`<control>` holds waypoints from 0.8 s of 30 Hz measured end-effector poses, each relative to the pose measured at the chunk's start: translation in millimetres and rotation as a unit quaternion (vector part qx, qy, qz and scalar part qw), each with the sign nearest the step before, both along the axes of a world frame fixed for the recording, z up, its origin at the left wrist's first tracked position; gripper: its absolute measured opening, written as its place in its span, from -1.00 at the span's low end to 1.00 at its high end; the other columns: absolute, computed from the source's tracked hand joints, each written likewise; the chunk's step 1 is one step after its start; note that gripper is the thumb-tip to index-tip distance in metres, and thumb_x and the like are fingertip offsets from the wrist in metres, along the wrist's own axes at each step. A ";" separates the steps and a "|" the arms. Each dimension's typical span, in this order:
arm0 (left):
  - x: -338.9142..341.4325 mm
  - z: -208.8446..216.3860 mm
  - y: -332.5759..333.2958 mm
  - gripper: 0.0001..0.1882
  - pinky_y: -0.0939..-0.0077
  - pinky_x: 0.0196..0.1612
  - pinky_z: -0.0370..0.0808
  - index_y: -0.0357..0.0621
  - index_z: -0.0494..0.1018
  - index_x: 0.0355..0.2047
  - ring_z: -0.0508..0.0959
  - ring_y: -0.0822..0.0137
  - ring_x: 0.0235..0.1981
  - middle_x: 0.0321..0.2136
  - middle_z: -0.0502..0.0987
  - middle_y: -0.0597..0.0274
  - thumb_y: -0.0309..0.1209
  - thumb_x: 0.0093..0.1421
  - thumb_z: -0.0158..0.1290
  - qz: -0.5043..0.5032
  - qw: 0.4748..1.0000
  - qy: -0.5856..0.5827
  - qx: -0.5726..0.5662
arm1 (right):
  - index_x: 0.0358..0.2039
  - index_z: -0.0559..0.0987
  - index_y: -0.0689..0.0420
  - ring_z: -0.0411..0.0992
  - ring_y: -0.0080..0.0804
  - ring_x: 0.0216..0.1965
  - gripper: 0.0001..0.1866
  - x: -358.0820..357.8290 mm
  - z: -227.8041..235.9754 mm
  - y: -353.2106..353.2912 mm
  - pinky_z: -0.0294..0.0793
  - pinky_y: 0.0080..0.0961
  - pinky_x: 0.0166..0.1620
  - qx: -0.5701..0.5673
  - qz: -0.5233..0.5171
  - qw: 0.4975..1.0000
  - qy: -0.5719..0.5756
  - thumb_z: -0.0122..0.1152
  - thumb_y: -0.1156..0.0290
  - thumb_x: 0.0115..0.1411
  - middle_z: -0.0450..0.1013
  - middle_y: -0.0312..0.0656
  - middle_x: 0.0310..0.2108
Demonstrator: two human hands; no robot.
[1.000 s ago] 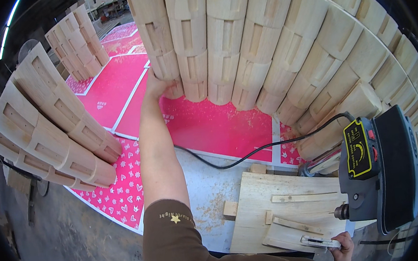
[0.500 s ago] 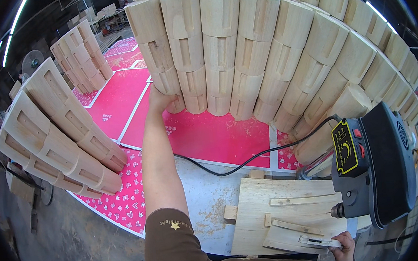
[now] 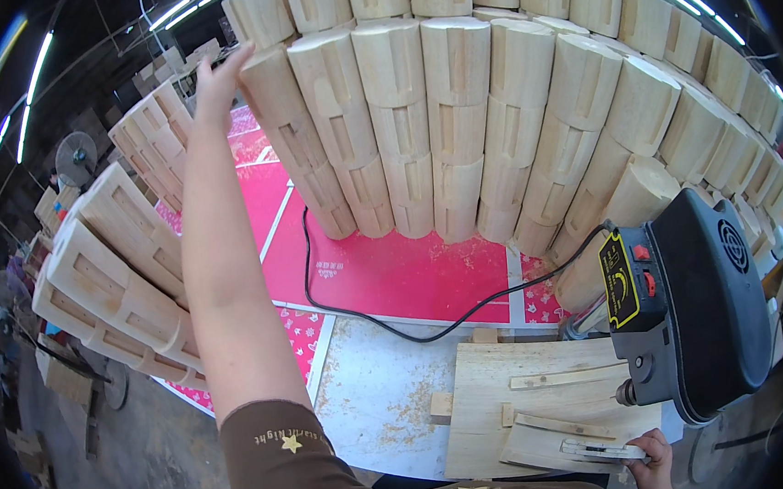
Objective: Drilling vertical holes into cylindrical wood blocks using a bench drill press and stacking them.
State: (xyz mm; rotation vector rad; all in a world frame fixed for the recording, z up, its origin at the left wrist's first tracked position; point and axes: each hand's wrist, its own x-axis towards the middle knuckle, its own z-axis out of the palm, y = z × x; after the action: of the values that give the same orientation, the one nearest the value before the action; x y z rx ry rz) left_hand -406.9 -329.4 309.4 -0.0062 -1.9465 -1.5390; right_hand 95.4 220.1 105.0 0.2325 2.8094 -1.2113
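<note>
Left hand (image 3: 218,83) stretched far, fingers parted beside upright wooden column (image 3: 281,101); right hand (image 3: 653,465) grips pale slotted piece (image 3: 596,451), long axis left-right

wide fisheye view from the head, forward and down, right hand (image 3: 651,465) near, left hand (image 3: 220,81) farther

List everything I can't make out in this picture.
All in the head view:
Cord: far end, hidden behind the wood stacks.
Slotted bar: right end, covered by the right hand.
Right forearm: cut off by the lower edge.
Left hand: whether it touches the stacks, too small to tell.
Drill: bit, too small.
</note>
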 end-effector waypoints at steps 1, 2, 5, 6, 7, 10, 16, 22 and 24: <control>-9.2 22.3 9.3 0.26 0.04 0.21 0.10 -0.33 -0.25 0.29 0.12 -0.05 0.25 0.21 0.08 -0.24 -0.02 -0.20 0.30 -0.007 1.000 0.003 -0.004 | -0.20 0.51 0.23 0.39 -0.23 -0.14 -0.69 2.1 1.4 0.4 0.36 -0.50 -0.14 -0.004 -0.007 1.000 0.003 0.11 0.72 -0.02 0.40 -0.09 -0.20; -11.4 46.3 17.3 0.22 0.10 0.19 0.14 -0.37 -0.18 0.27 0.17 -0.01 0.22 0.19 0.12 -0.23 -0.01 -0.21 0.29 0.043 0.999 0.020 -0.025 | -0.20 0.51 0.23 0.38 -0.22 -0.13 -0.68 3.6 1.4 1.4 0.36 -0.49 -0.15 -0.011 -0.020 0.999 -0.025 0.10 0.73 -0.02 0.40 -0.09 -0.20; -26.3 72.3 33.6 0.16 0.25 0.14 0.26 -0.46 -0.06 0.19 0.30 0.04 0.13 0.10 0.25 -0.23 -0.03 -0.24 0.32 0.140 0.982 -0.009 -0.129 | -0.20 0.51 0.23 0.38 -0.22 -0.12 -0.67 0.6 8.4 -4.0 0.37 -0.48 -0.17 -0.014 -0.039 0.998 -0.050 0.09 0.73 -0.02 0.39 -0.09 -0.19; -33.7 75.4 35.9 0.13 0.33 0.11 0.34 -0.50 -0.01 0.13 0.38 0.04 0.08 0.04 0.33 -0.23 -0.07 -0.27 0.35 0.194 0.957 -0.057 -0.209 | -0.20 0.51 0.23 0.38 -0.22 -0.12 -0.67 -1.8 9.2 -6.2 0.37 -0.47 -0.17 -0.005 -0.039 0.998 -0.050 0.10 0.73 -0.03 0.40 -0.09 -0.19; -49.9 67.4 34.1 0.07 0.45 0.05 0.41 -0.49 0.05 0.06 0.47 0.08 -0.02 -0.04 0.41 -0.17 -0.11 -0.32 0.38 0.194 0.959 -0.049 -0.201 | -0.20 0.51 0.23 0.38 -0.22 -0.12 -0.67 -1.2 7.8 -7.6 0.37 -0.47 -0.17 -0.005 -0.048 0.998 -0.050 0.10 0.73 -0.03 0.40 -0.09 -0.19; -75.4 60.0 26.4 0.10 0.42 0.07 0.39 -0.48 0.03 0.08 0.45 0.07 0.00 -0.02 0.40 -0.18 -0.12 -0.33 0.39 0.237 0.946 -0.066 -0.213 | -0.19 0.52 0.22 0.39 -0.22 -0.11 -0.65 9.0 -4.7 -4.8 0.38 -0.45 -0.16 0.007 -0.065 0.998 -0.017 0.10 0.73 -0.05 0.43 -0.07 -0.18; -56.3 60.7 49.2 0.12 0.39 0.11 0.34 -0.45 0.03 0.09 0.42 0.05 0.04 0.00 0.37 -0.20 -0.10 -0.36 0.39 0.297 0.937 -0.058 -0.173 | -0.18 0.54 0.19 0.41 -0.17 -0.10 -0.62 12.9 -19.5 -3.2 0.38 -0.42 -0.11 -0.018 -0.078 0.997 0.018 0.13 0.72 -0.08 0.46 -0.05 -0.20; -6.7 65.8 34.7 0.05 0.41 0.08 0.36 -0.40 0.08 0.10 0.42 0.13 0.00 -0.01 0.33 -0.09 -0.17 -0.31 0.41 0.291 0.898 0.317 -0.091 | -0.16 0.55 0.17 0.40 -0.19 -0.08 -0.63 15.8 -24.5 7.0 0.37 -0.41 -0.08 0.019 -0.039 0.999 -0.018 0.14 0.68 -0.04 0.46 -0.04 -0.16; 44.3 57.8 46.8 0.01 0.37 0.07 0.35 -0.38 0.09 0.10 0.41 0.16 0.01 -0.02 0.33 -0.04 -0.22 -0.28 0.40 0.210 0.914 0.344 -0.056 | -0.45 0.56 0.16 0.35 -0.36 -0.43 -0.72 16.6 -38.8 9.3 0.32 -0.50 -0.37 0.029 -0.043 0.990 0.131 0.34 0.58 -0.29 0.35 -0.24 -0.51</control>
State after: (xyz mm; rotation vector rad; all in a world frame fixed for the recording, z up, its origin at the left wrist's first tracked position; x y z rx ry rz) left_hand -362.6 -282.6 367.2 -0.1496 -1.3486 -0.9585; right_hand 112.0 229.5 66.2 0.2143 3.0932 -1.2639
